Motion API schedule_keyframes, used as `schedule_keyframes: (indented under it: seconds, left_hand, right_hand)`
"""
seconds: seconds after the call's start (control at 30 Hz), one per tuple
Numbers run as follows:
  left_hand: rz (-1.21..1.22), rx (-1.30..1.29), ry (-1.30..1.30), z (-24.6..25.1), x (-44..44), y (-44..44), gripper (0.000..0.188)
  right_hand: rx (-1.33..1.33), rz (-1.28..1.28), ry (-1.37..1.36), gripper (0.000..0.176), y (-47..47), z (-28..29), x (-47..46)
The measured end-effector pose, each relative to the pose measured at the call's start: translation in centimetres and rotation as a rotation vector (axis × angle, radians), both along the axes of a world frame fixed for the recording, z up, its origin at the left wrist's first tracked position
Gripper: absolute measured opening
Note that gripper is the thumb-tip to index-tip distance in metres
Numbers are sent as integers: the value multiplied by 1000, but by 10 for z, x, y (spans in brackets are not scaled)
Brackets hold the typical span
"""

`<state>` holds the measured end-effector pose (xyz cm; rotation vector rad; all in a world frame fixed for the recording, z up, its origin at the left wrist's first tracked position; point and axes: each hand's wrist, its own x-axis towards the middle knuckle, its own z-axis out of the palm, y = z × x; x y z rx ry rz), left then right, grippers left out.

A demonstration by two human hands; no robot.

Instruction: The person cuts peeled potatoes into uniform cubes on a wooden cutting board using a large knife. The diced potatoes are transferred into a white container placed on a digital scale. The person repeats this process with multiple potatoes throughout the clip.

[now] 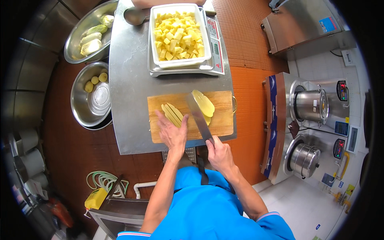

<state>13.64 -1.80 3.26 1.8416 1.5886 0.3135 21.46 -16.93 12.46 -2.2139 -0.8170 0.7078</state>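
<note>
My right hand (219, 151) grips the handle of a kitchen knife (198, 115), its broad blade pointing away from me over a wooden cutting board (220, 127). Just right of the blade lie peeled potato slices (204, 103), overlapping one another. To the left, several potato strips (171, 114) lie side by side on the board. Spread over their near end is my left hand (173, 132), thumb apart from the fingers and slightly blurred. Whether its fingers touch the strips I cannot tell.
Beyond the board, a white tub (207, 57) of potato cubes (178, 36) sits on a digital scale (217, 54). A ladle (135, 16) lies beside it. Left of the steel table (129, 90) are metal bowls with cabbages (91, 46) and peeled potatoes (94, 80). Pots (309, 105) stand on cookers at right.
</note>
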Motion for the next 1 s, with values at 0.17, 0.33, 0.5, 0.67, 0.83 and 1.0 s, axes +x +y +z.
schedule_keyframes:
  seconds: [0.17,0.33,0.5,0.67,0.83,1.0]
  left_hand:
    - [-194,131,70,-14,7,7,104]
    - [-679,271,132,-12,-44,31,86]
    - [-589,312,-31,-17,-78,28,83]
    - [-606,461,-1,-43,-78,10,73]
    - [-593,428,-38,-44,-81,10,76]
    - [-487,365,-118,-31,-96,12,76]
  right_hand:
    - [-89,13,-4,15,-12,-2,8]
    - [-140,98,-88,13,-12,-12,10]
    - [-135,118,-128,11,-3,-35,5]
    - [-162,191,-174,11,-4,-43,-3]
    - [-168,198,-189,13,-1,-33,4]
    - [33,134,-184,13,11,-21,-13]
